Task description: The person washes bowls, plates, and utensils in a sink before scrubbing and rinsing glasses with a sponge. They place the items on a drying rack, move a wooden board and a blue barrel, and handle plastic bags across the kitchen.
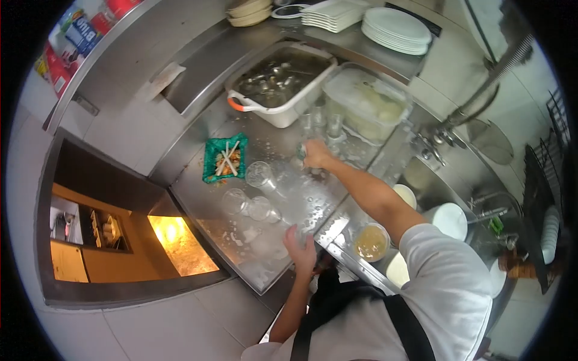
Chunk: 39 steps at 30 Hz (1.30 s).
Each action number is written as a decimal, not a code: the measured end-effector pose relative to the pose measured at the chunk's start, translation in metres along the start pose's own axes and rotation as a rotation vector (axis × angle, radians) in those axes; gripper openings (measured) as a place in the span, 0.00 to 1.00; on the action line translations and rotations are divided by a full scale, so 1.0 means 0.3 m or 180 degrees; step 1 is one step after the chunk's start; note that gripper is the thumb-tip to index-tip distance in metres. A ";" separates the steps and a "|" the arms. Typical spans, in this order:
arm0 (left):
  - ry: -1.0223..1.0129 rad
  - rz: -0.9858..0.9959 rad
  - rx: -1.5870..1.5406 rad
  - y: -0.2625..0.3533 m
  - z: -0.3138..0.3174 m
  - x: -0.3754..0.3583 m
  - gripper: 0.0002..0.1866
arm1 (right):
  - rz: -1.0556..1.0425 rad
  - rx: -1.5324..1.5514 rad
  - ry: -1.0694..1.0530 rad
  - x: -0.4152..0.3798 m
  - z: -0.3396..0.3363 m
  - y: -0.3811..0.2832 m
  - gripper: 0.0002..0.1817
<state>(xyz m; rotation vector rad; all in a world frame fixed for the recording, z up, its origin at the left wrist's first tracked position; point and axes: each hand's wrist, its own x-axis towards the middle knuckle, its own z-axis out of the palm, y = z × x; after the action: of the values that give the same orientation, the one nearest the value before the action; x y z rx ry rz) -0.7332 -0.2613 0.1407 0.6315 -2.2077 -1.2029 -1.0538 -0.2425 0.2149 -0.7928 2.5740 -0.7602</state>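
Observation:
My right hand (315,154) reaches far across the wet steel counter (241,253), its fingers closed around a small, partly hidden item that looks clear or greenish. Just beyond it, several clear glasses (335,125) stand close together. Nearer to me, my left hand (300,251) is over the counter's front part, thumb and fingers apart. Whether it touches anything clear there is hard to see. Ahead of it lie more drinking glasses: one glass (261,207), another (235,200), and a third (260,174) by the green basket (209,162).
Food scraps and white sticks fill the green basket. Behind are a white tub (289,114) of dark water and cutlery, and a clear plastic container (367,108). Stacked plates (396,30) top the back shelf. Right, the sink (421,174) holds bowls beneath a faucet (430,147).

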 end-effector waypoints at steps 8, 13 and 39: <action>-0.0568 0.1233 -0.0796 0.288 0.187 0.289 0.09 | 0.1311 0.5640 -0.0549 -0.775 -0.010 0.216 0.22; -0.1291 0.0284 -0.1484 0.352 0.400 0.148 0.07 | 0.0244 0.3057 -0.0439 -1.058 -0.179 0.290 0.25; -0.4842 -0.2350 -0.2342 0.444 0.601 -0.193 0.16 | -0.1026 0.0330 0.1559 -1.545 -0.504 0.537 0.28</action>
<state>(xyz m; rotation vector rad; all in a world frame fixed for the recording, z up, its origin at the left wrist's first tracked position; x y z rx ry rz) -0.8270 -0.0505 0.1596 0.1058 -2.0683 -3.4911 -0.8255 0.2062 0.3162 -1.1206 2.8214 -1.3173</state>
